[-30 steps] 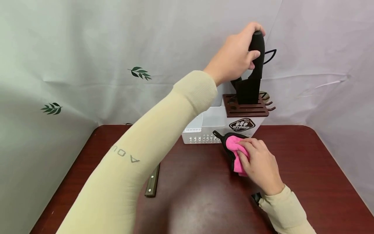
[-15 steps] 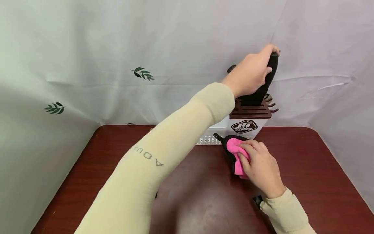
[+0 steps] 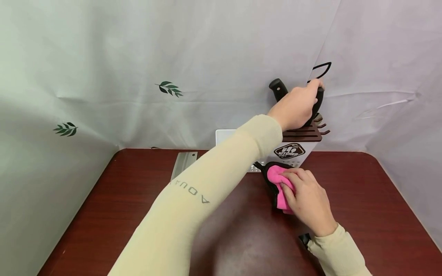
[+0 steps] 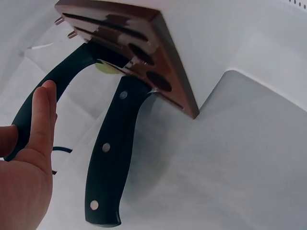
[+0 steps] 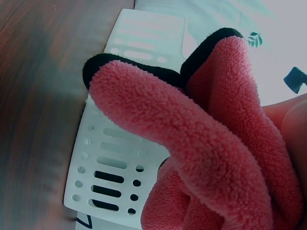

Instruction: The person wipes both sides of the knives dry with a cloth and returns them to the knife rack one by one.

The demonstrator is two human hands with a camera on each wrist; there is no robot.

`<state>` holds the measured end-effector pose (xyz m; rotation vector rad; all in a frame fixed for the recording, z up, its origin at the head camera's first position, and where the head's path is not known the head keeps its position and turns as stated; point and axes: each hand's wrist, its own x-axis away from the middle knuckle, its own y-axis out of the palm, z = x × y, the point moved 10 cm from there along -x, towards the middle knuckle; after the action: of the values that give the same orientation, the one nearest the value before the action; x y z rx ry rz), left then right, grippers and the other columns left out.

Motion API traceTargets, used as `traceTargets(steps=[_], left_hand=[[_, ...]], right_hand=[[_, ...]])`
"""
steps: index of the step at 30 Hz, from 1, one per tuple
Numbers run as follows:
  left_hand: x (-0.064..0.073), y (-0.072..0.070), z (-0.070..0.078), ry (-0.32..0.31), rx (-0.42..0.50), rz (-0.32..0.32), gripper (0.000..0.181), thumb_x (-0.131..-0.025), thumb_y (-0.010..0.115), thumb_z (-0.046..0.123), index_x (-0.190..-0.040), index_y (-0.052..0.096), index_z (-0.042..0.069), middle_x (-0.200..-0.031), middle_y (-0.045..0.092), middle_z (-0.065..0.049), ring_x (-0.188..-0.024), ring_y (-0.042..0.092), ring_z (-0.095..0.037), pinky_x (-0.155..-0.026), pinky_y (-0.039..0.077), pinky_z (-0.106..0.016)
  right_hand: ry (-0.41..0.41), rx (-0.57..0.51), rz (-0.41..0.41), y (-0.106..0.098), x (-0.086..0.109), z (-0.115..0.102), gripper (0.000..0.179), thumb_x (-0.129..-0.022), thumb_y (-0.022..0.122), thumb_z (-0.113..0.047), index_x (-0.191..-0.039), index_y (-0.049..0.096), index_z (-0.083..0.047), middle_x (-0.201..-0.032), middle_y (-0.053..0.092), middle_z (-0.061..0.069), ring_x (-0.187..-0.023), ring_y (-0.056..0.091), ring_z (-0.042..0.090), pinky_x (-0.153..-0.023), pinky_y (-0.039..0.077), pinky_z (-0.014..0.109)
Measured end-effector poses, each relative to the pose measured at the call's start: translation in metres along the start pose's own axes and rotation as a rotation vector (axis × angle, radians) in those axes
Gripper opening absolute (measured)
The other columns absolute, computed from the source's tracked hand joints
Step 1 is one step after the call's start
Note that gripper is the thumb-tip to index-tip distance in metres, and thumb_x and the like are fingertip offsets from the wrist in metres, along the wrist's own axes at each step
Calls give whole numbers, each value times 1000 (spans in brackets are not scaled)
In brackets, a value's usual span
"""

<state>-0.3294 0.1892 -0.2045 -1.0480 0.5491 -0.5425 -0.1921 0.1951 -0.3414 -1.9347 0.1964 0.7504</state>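
My left hand [image 3: 296, 107] grips the black handle of a knife [image 3: 317, 105], whose blade is down in a slot of the knife rack's brown slotted top [image 3: 304, 135]. In the left wrist view the fingers lie along that handle [image 4: 67, 74], thumb on the other side. Beside it, a second black-handled knife [image 4: 108, 148] with rivets stands in the rack. My right hand [image 3: 312, 197] holds a bunched pink cloth [image 3: 282, 197] with black edging, low in front of the rack. Folds of the cloth [image 5: 206, 143] fill much of the right wrist view.
The rack's white perforated base [image 5: 108, 163] sits at the table's back edge. Brown hooks [image 3: 322, 129] stick out from its right side, and a black loop [image 3: 324, 69] rises behind. A broad metal blade [image 3: 184, 163] lies left, partly hidden by the left sleeve [image 3: 193, 188].
My left hand has moved down and slightly right, lowering the knife into the rack until the blade went out of sight. The right hand and cloth have stayed nearly still.
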Motion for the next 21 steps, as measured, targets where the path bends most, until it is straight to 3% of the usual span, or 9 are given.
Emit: traceTargets(steps=[5, 10, 13, 16, 21], left_hand=[[-1, 5, -5, -46, 11, 1, 38, -109, 37, 20, -147, 33, 20, -118, 66, 1, -99, 57, -9, -84, 43, -20], [0, 1, -9, -50, 3, 24, 42, -109, 38, 20, -150, 33, 21, -115, 67, -2, -104, 61, -10, -87, 44, -20], [3, -8, -17, -28, 33, 61, 46, -108, 39, 18, -154, 32, 20, -108, 69, -3, -103, 62, -10, -87, 44, -19], [10, -21, -30, -18, 128, 93, 46, -109, 40, 15, -154, 33, 18, -109, 70, -3, -96, 64, -9, -85, 43, -17], [33, -49, -60, -36, 294, 173, 42, -108, 42, 14, -150, 41, 15, -126, 67, -7, -88, 67, -12, -80, 50, -19]], right_hand=[[-4, 1, 1, 0, -1, 1, 16, -86, 72, -12, -100, 73, -5, -107, 66, 6, -96, 57, 26, -69, 55, 50], [-7, -2, 4, 1, -1, 2, 16, -86, 71, -12, -101, 73, -6, -107, 67, 6, -96, 57, 26, -68, 55, 50], [-5, -1, 8, 1, -2, 3, 16, -87, 71, -12, -101, 73, -6, -108, 67, 5, -96, 57, 25, -68, 55, 49], [-1, -2, 9, 2, -3, 3, 16, -87, 71, -12, -101, 74, -6, -108, 67, 5, -96, 57, 25, -68, 55, 49], [7, -5, 5, 3, -3, 4, 16, -88, 71, -13, -101, 74, -6, -108, 67, 5, -96, 57, 26, -69, 54, 50]])
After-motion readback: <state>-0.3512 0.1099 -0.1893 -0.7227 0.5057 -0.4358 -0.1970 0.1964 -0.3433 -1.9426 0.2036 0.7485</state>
